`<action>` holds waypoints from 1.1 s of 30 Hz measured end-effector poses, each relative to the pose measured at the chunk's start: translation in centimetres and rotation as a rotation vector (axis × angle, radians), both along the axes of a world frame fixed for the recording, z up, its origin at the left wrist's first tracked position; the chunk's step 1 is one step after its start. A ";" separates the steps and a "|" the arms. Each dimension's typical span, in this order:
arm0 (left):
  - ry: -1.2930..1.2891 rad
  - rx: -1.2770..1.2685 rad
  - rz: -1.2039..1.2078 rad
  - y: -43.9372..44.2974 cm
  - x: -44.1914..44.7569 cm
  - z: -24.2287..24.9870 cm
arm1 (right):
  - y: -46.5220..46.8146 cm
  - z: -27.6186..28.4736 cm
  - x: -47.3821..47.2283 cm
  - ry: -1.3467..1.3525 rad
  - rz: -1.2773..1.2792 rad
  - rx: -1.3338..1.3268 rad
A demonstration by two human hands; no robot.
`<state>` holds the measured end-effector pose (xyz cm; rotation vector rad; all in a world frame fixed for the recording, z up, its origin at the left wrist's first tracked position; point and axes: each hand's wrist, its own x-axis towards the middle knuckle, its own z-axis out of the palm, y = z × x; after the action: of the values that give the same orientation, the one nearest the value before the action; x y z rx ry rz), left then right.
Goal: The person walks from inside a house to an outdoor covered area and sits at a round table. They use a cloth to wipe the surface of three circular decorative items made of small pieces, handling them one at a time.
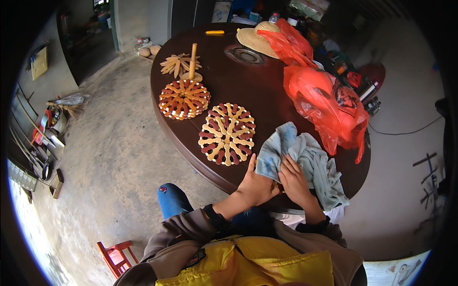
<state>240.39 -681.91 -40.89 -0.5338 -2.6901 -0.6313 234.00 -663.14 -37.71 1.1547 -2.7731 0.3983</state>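
Note:
At the near edge of the round brown table (272,100), both hands meet at a blue-grey towel (279,150). My left hand (258,186) curls at the towel's near left corner, with its index finger stretched out. Whatever lies inside that hand is mostly hidden by the cloth; only a small yellowish bit shows. My right hand (294,180) presses its fingers into the towel and grips its fold. Just beyond my left hand lie overlapping round trivets of tan and dark red wooden pieces with white beads (227,143). Behind them sits a stack of orange-brown and red trivets (184,100).
A wooden peg on a round base (192,68) stands beside a pile of loose wooden pieces (175,65). Red plastic bags (325,103) cover the table's right side, near a straw hat (259,37). A yellow cutter (214,32) lies far back. A red chair (118,255) stands lower left.

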 end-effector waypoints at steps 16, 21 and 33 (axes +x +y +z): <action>-0.006 -0.025 -0.014 -0.3 -0.2 0.1 | -0.7 0.0 -0.7 0.100 -0.026 0.140; -0.284 -0.174 -0.022 -0.2 -0.1 1.0 | -2.0 -0.9 -4.4 0.114 -0.079 0.089; 0.217 0.075 -0.016 -0.1 -0.7 -0.9 | 0.1 -1.1 2.4 0.316 -0.154 0.164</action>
<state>239.71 -682.03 -41.79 -0.5697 -2.4515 -0.6366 236.43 -663.06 -38.77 0.9296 -2.6256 -0.0275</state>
